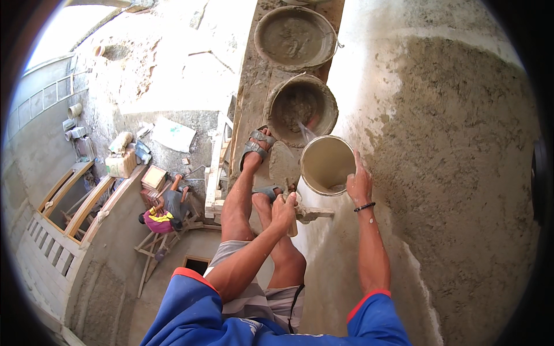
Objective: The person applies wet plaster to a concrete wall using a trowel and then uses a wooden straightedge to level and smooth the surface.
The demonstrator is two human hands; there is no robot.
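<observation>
My right hand (360, 185) is closed on the rim of a pale plastic bucket (328, 165), which is tipped away from me. Water (306, 132) runs from its lip into a mortar-crusted tub (273, 115) with wet grey mix inside. My left hand (283, 212) is closed around the handle of a trowel; its grey, mortar-smeared blade (283, 164) points away from me, beside the bucket. A mortar-caked wooden piece (314, 214) juts out next to that hand, and I cannot tell whether the hand touches it.
Beyond the tub stands a second tub (294, 37) of wet mortar, on the narrow plank walkway (247, 92) under my sandalled feet. A freshly plastered wall (461, 150) rises at right. Far below on the left, another person (158, 221) is by a wooden trestle (151, 254).
</observation>
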